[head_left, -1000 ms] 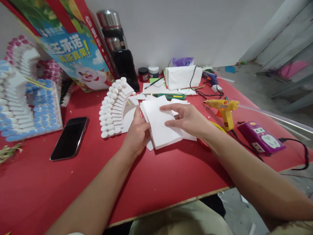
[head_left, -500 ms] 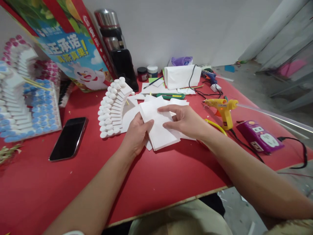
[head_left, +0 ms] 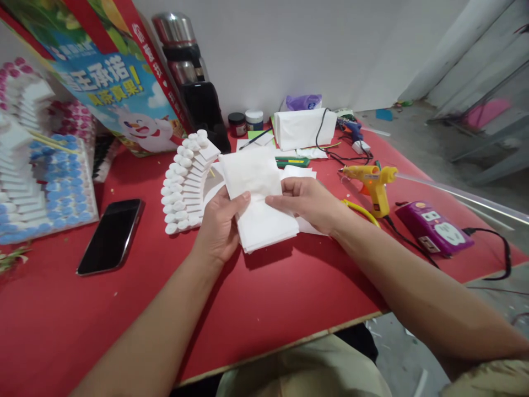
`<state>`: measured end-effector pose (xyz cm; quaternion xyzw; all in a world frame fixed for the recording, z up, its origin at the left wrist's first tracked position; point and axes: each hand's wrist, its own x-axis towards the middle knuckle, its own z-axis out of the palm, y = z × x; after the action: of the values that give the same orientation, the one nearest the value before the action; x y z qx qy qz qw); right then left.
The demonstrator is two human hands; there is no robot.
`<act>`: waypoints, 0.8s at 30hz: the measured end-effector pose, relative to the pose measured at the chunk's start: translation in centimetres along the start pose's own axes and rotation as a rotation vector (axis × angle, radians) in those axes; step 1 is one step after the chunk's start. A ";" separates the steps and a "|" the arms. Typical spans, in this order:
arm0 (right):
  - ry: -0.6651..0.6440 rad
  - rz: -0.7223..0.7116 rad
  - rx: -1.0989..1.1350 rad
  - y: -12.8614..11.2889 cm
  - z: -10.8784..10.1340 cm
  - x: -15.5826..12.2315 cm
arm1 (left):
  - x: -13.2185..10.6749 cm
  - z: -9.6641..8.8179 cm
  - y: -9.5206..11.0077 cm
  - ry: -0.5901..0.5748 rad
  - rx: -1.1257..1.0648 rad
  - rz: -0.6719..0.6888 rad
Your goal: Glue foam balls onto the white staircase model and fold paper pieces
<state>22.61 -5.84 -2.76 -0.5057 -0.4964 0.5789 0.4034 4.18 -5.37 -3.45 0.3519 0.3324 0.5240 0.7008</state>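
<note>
A stack of white tissue sheets [head_left: 264, 220] is held up just above the table between both of my hands. My left hand [head_left: 221, 223] grips its left edge, thumb on top and fingers underneath. On the right edge, my right hand [head_left: 308, 204] pinches the stack with its thumb across the upper face; the fingertips below are hidden. White paper pieces [head_left: 312, 226] lie behind and under the stack. To the left of it stands a curved model of white steps [head_left: 192, 184] edged with round white pads.
A yellow glue gun [head_left: 374, 184] and a purple power socket [head_left: 433, 229] with cables lie at right. A green cutter [head_left: 292, 161] sits behind the stack. On the left are a phone [head_left: 111, 237], a blue-and-white model [head_left: 70, 182] and a large printed bag [head_left: 119, 94].
My right hand has gone from resting its fingers on the stack's top to gripping its right edge. The stack is now lifted and turned more squarely towards me.
</note>
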 end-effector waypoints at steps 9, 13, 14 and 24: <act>0.011 -0.230 -0.063 -0.5 -0.3 0.1 | 0.5 -0.3 1.4 0.019 -0.230 -0.227; -0.025 -0.558 -0.573 -0.8 -1.3 -0.4 | 0.5 -0.7 2.8 -0.084 -0.299 -0.151; -0.120 -0.635 -0.730 -0.8 -1.3 -0.5 | 0.4 -0.8 3.1 -0.106 -0.305 -0.142; -0.304 -0.811 -1.295 1.6 2.3 0.1 | 0.0 -0.8 3.3 -0.153 -0.270 0.010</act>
<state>20.41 -6.42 -4.38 -0.3346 -0.9316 0.0441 0.1352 1.84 -4.62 -1.11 0.2950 0.2026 0.5392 0.7624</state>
